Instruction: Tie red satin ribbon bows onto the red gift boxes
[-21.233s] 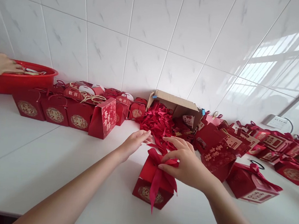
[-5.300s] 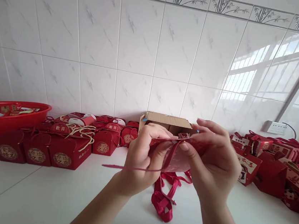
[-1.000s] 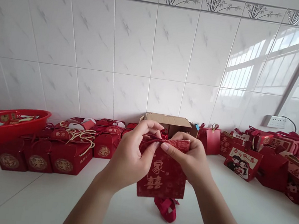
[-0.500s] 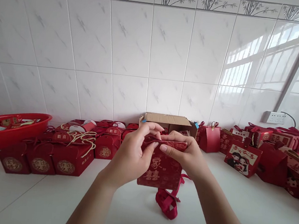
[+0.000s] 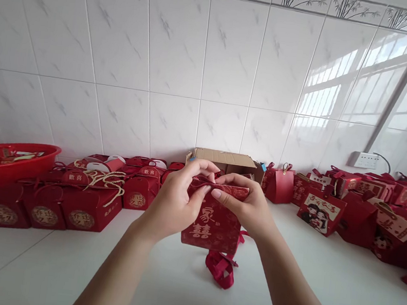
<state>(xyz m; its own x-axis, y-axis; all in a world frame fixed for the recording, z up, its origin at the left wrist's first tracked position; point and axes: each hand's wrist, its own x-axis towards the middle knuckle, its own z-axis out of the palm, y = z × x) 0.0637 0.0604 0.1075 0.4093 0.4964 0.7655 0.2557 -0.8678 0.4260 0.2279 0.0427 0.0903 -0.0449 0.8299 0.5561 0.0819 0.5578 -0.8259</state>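
Note:
A red gift box (image 5: 213,227) with gold characters on its front is held up in front of me, its top edge pressed together. My left hand (image 5: 183,199) pinches the top at the left, thumb in front and fingers behind. On the other side, my right hand (image 5: 245,204) grips the same top edge, its thumb pointing toward the left thumb. Some dark red ribbon shows between the fingertips, but I cannot tell how it runs. Below the box, a loose crimson ribbon (image 5: 221,269) lies looped on the white countertop (image 5: 173,291).
Red boxes with gold emblems (image 5: 82,212) stand at the left, beside a red plastic basin (image 5: 47,154). A cardboard box (image 5: 225,158) is against the tiled wall. Several red gift boxes fill the right, including one with a cartoon couple (image 5: 319,212). A power socket (image 5: 364,160) is above them.
The camera view has shifted a little, so everything sits slightly left and higher. Both hands keep their pinch on the box's top, with fingertips a little adjusted.

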